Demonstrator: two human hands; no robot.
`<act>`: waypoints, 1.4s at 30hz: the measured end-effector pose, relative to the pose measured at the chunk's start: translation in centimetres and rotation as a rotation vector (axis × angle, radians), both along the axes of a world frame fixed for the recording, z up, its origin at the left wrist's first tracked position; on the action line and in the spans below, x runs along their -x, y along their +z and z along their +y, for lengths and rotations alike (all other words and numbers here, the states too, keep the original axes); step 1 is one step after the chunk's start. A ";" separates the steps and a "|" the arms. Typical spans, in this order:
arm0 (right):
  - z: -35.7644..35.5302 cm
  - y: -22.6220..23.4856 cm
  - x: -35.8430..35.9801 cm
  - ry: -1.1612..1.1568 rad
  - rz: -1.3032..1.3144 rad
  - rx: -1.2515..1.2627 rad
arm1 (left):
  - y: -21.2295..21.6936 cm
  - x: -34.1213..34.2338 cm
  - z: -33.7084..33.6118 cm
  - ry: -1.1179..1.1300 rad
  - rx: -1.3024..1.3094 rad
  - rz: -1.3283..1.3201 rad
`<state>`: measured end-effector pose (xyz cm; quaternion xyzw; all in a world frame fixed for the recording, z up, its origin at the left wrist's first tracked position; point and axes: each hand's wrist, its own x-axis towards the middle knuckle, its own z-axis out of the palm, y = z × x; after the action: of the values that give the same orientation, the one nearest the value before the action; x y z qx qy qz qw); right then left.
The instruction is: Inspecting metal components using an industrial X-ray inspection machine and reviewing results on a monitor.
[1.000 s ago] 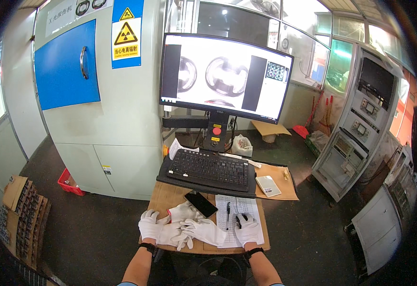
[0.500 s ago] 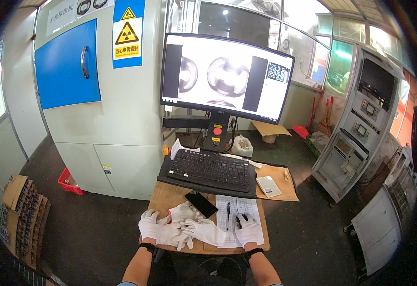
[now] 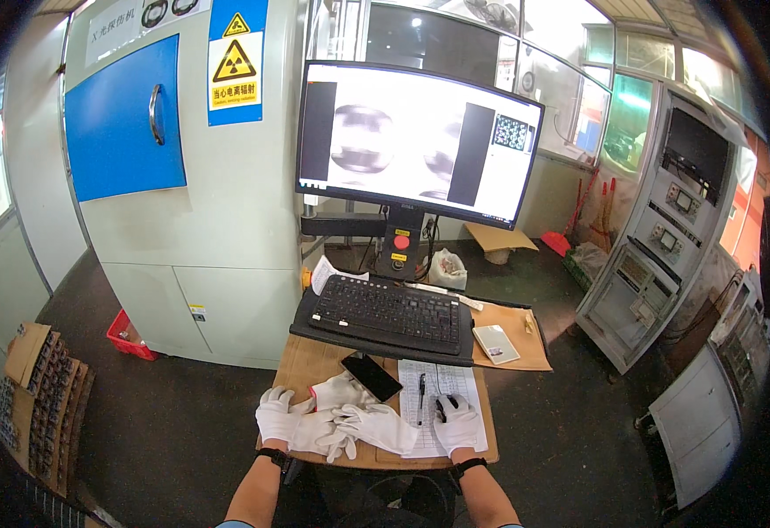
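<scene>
My left hand [image 3: 276, 416], in a white glove, rests on the left edge of a small brown board [image 3: 292, 365], fingers loosely bent and nothing visible in them. Beside it lies a heap of loose white gloves [image 3: 372, 425]. My right hand [image 3: 457, 427], also gloved, is curled over a black computer mouse [image 3: 444, 406] on a printed sheet [image 3: 464, 380]. A black pen [image 3: 421, 391] lies on that sheet, left of the mouse. Behind the gloves is a dark phone [image 3: 372, 377]. Above the board stands a monitor [image 3: 411, 132] showing grey rounded shapes on white.
A black keyboard [image 3: 388, 310] sits on a raised shelf, with a small pale notebook [image 3: 496, 344] to its right. A large grey cabinet with a blue door [image 3: 125, 123] stands left. Stacked metal parts [image 3: 41, 396] are at far left, an instrument rack [image 3: 666, 229] at right.
The picture on the monitor has shifted: a different rounded shape now shows at the left and another is partly visible at the right. Both hands look unmoved.
</scene>
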<state>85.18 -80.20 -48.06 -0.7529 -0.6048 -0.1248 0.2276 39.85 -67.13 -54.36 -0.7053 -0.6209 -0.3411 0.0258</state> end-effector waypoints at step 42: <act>-0.2 1.1 0.1 -0.005 0.062 0.111 | 0.3 -0.1 -0.2 -0.001 -0.021 0.013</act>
<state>85.07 -80.39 -46.98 -0.7695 -0.6014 -0.0680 0.2039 39.91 -67.29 -54.05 -0.7075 -0.6166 -0.3432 0.0371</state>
